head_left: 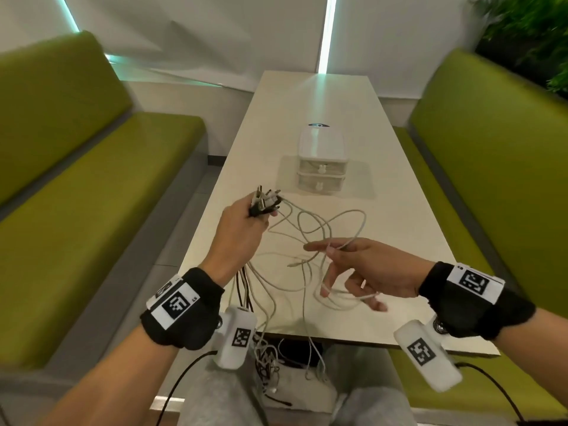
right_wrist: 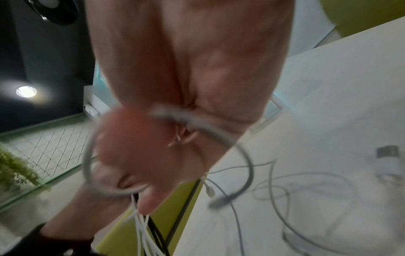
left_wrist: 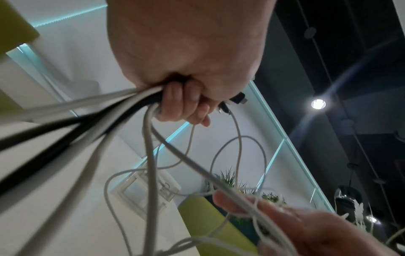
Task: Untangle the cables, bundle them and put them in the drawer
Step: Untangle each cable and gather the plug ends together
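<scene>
My left hand [head_left: 246,222] is raised over the table's left edge and grips the plug ends of several white and black cables [head_left: 262,202] in a fist. The left wrist view shows this fist [left_wrist: 186,104] with the cables [left_wrist: 151,138] fanning out below it. The loose white cable loops [head_left: 310,229] lie on the table and trail over its near edge to my lap. My right hand [head_left: 344,262] hovers to the right and pinches one white cable [head_left: 338,245] between thumb and forefinger. Another loop is draped over its spread lower fingers [head_left: 325,287]. A white two-drawer unit [head_left: 321,162] stands further back, both drawers closed.
The narrow cream table [head_left: 399,210] runs away from me between two green benches [head_left: 92,210] [head_left: 491,179]. Cable ends dangle in a tangle below the near edge [head_left: 270,367]. A white wall lies beyond the far end, with plants [head_left: 528,32] at the upper right.
</scene>
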Action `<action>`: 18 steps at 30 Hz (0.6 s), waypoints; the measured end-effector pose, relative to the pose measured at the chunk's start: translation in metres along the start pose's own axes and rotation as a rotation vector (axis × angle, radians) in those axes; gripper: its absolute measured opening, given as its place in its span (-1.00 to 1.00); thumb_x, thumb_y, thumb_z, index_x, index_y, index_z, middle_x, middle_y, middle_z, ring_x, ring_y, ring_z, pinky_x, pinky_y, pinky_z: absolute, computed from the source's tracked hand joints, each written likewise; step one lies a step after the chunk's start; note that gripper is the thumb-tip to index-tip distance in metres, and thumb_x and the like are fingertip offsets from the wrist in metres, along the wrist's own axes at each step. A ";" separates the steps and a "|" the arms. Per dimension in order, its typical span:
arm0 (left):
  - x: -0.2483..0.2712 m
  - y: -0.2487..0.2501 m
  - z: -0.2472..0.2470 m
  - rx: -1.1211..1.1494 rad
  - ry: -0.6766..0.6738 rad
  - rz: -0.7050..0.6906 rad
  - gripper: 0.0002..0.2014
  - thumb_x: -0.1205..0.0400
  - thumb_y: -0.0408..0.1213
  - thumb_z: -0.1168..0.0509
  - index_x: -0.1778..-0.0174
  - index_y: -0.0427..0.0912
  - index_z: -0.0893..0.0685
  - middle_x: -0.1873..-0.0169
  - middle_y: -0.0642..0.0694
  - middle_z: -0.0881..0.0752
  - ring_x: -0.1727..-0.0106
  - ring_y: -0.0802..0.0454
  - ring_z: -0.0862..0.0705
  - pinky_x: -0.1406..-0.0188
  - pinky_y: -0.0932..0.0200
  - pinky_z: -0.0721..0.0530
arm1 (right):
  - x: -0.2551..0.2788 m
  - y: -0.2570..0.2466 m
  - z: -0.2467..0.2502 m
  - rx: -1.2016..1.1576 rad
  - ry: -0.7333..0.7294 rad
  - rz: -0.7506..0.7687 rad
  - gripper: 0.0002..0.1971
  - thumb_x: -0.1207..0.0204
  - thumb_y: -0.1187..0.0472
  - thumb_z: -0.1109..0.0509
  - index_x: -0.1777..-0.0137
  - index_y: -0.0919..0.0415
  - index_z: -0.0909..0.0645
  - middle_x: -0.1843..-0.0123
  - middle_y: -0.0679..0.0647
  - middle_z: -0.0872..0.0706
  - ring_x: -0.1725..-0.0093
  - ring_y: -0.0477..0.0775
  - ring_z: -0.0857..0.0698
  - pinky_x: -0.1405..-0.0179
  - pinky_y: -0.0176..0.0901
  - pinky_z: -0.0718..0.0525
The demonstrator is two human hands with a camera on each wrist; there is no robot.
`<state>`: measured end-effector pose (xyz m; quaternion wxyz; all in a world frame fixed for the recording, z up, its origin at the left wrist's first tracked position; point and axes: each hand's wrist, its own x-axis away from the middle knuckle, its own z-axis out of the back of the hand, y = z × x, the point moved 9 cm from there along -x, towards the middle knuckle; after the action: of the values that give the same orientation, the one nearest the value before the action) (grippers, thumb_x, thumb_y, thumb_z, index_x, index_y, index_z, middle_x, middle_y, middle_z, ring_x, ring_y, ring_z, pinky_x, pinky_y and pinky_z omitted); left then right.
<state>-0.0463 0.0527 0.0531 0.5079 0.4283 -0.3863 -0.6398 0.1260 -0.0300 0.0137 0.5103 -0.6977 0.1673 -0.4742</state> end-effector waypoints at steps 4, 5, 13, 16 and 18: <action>0.002 0.014 0.003 -0.154 -0.046 -0.089 -0.63 -0.66 -0.46 -0.23 0.32 0.12 -0.65 0.34 -0.03 -0.66 0.29 0.10 -0.57 0.23 0.13 -0.53 | 0.006 0.007 -0.017 0.036 -0.084 0.003 -0.43 -0.69 0.38 -0.22 -0.56 -0.21 -0.36 -0.07 0.27 -0.76 0.32 0.28 -0.71 0.27 0.22 -0.82; 0.004 0.019 0.002 -0.173 -0.067 -0.109 -0.63 -0.66 -0.47 -0.23 0.32 0.11 -0.65 0.37 0.01 -0.66 0.29 0.05 -0.55 0.26 0.21 -0.49 | 0.006 0.008 -0.017 0.094 -0.054 0.023 -0.34 -0.67 0.44 -0.21 -0.60 -0.25 -0.28 -0.07 0.24 -0.77 0.25 0.31 -0.74 0.21 0.24 -0.82; 0.017 0.034 -0.022 -0.081 -0.296 -0.150 -0.72 -0.64 -0.63 -0.18 0.15 -0.26 -0.75 0.47 0.26 -0.62 0.59 0.37 -0.49 0.57 0.53 -0.33 | -0.014 0.006 0.022 0.667 0.391 0.032 -0.57 -0.69 0.32 -0.20 -0.52 0.00 -0.43 -0.19 0.07 -0.71 0.12 0.15 -0.81 0.19 -0.05 -0.82; 0.012 0.033 -0.019 0.019 -0.238 -0.154 -0.74 -0.68 -0.62 -0.14 0.11 -0.34 -0.73 0.42 0.02 -0.57 0.40 0.01 -0.42 0.59 0.29 -0.37 | -0.017 0.001 0.034 0.959 0.510 0.029 -0.59 -0.68 0.27 -0.24 -0.51 0.02 -0.48 -0.41 0.01 -0.63 -0.28 0.04 -0.67 -0.12 -0.31 -0.57; 0.008 0.029 -0.014 0.099 -0.184 -0.129 -0.76 -0.72 -0.56 -0.13 0.07 -0.39 -0.72 0.47 -0.01 -0.52 0.39 -0.02 -0.42 0.60 0.27 -0.29 | -0.019 -0.001 0.037 1.001 0.511 0.078 -0.52 -0.66 0.33 -0.24 -0.53 -0.06 -0.47 -0.51 -0.08 -0.50 -0.47 -0.03 -0.50 -0.30 -0.37 -0.39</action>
<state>-0.0248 0.0382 0.0739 0.4065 0.4163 -0.4340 -0.6878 0.1472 0.0041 0.0041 0.7395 -0.2269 0.0656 -0.6304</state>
